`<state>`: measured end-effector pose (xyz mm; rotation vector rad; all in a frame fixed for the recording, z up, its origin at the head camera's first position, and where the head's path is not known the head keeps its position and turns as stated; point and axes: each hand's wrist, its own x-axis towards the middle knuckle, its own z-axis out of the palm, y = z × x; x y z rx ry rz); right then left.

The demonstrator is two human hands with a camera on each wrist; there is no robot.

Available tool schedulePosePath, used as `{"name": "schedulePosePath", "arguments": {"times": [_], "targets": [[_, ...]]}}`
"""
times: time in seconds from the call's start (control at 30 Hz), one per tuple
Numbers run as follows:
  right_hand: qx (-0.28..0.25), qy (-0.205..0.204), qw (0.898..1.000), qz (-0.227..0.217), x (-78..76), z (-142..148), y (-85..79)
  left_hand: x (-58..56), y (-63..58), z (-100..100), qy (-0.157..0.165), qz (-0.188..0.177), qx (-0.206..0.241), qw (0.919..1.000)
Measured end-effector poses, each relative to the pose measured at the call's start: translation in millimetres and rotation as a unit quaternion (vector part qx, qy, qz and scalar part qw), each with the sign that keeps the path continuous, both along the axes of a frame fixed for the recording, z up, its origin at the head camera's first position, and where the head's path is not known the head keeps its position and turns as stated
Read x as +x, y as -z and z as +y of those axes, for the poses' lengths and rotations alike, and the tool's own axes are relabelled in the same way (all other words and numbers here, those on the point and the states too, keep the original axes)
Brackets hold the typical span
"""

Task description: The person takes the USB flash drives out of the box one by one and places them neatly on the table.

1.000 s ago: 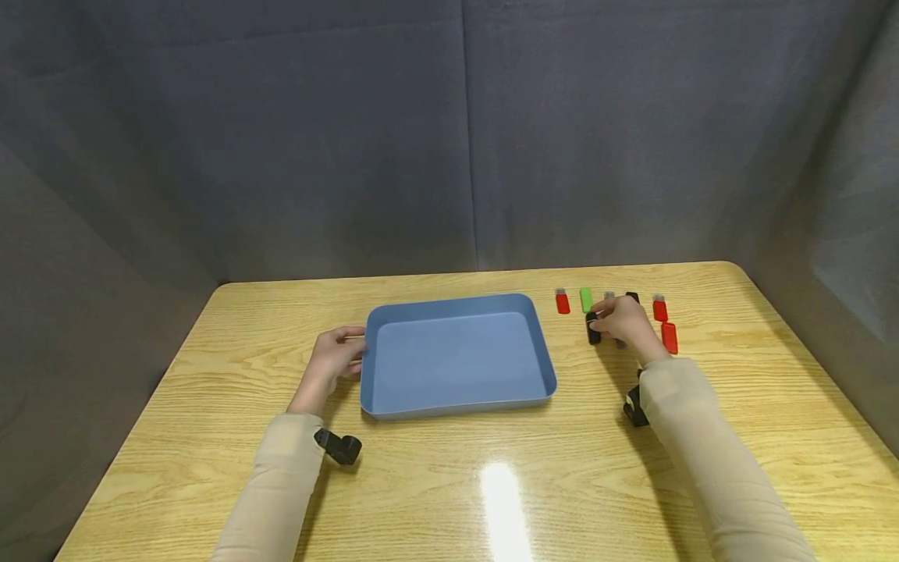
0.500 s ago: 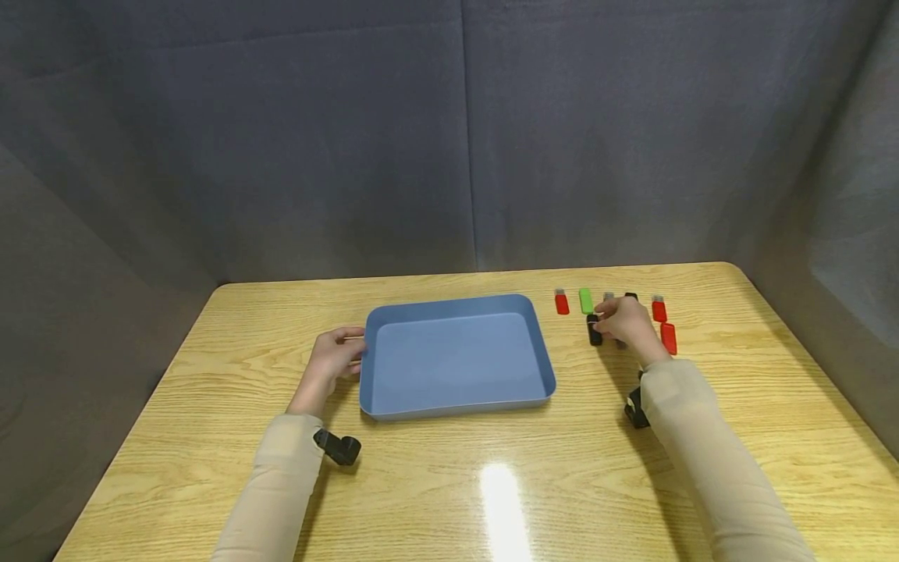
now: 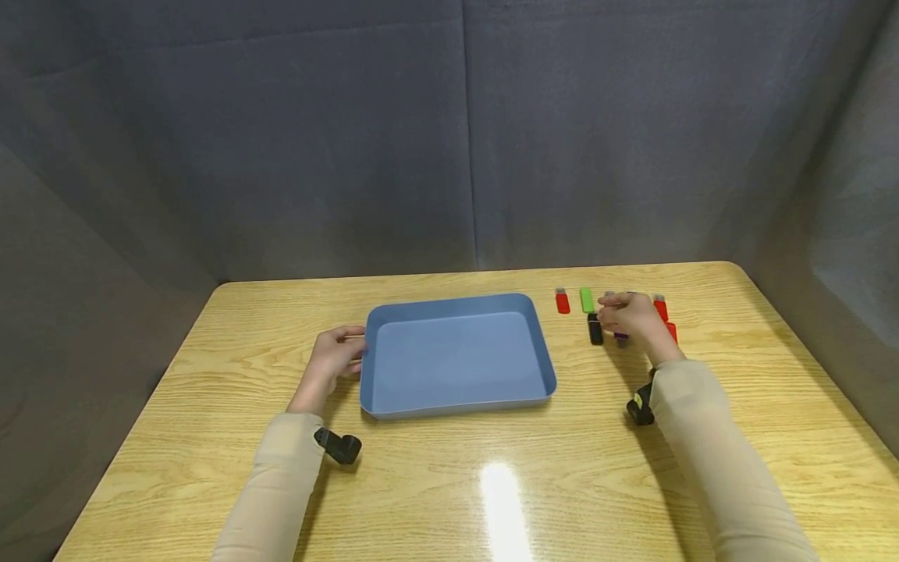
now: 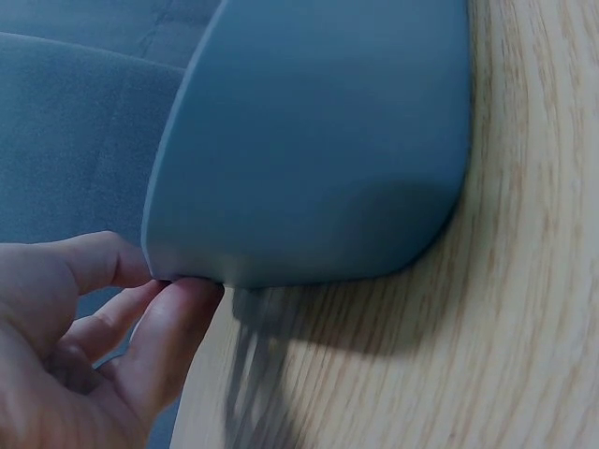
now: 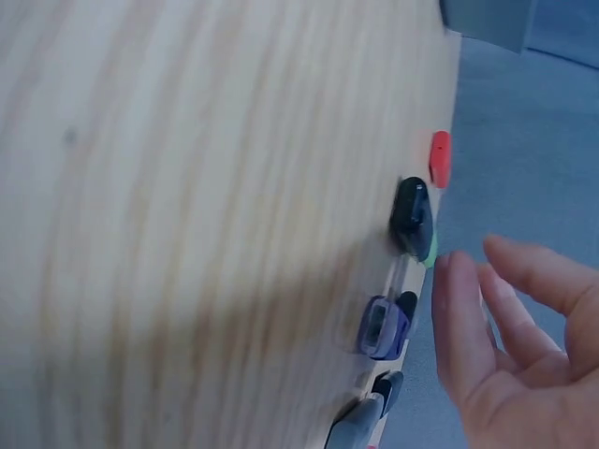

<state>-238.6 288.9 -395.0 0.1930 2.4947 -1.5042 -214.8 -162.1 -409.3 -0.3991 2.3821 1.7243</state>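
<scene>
In the head view, my left hand (image 3: pixel 332 361) is at the left wall of a shallow blue tray (image 3: pixel 458 407). The left wrist view shows its thumb and a finger pinching the tray's rim (image 4: pixel 309 140). My right hand (image 3: pixel 630 318) hovers over a group of USB sticks, its fingers apart with nothing between them. Just left of its fingertips lies a black USB stick (image 3: pixel 595 330). Beneath the hand, a purple USB stick (image 5: pixel 384 327) is partly covered in the head view.
A red USB stick (image 3: pixel 563 302) and a green USB stick (image 3: pixel 586 300) lie right of the tray, near the table's back edge. Another red USB stick (image 3: pixel 660 307) and a red piece (image 3: pixel 672 331) lie beyond my right hand. A grey curtain (image 3: pixel 281 156) encloses the table.
My right hand has let go of the black USB stick, which stays on the table, and has drawn slightly right. My left hand and the tray have kept still.
</scene>
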Motion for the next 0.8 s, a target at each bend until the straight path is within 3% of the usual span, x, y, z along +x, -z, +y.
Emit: {"name": "schedulePosePath", "arguments": {"times": [0.27,0.5,0.63,0.8], "targets": [[-0.067,0.003,0.998,-0.014,3.9,3,-6.6,0.2,0.8,2,-0.011,-0.001,0.005,0.9999],[-0.106,0.038,0.994,0.008,4.9,3,-11.7,0.2,-0.3,2,0.000,0.005,-0.013,0.9999],[-0.100,0.058,0.993,0.035,6.2,3,-16.6,1.1,-1.4,3,0.010,0.006,-0.024,0.9997],[-0.038,0.079,0.993,0.079,10.5,0,-23.7,3.7,-3.6,3,0.017,0.036,-0.065,0.9971]]}}
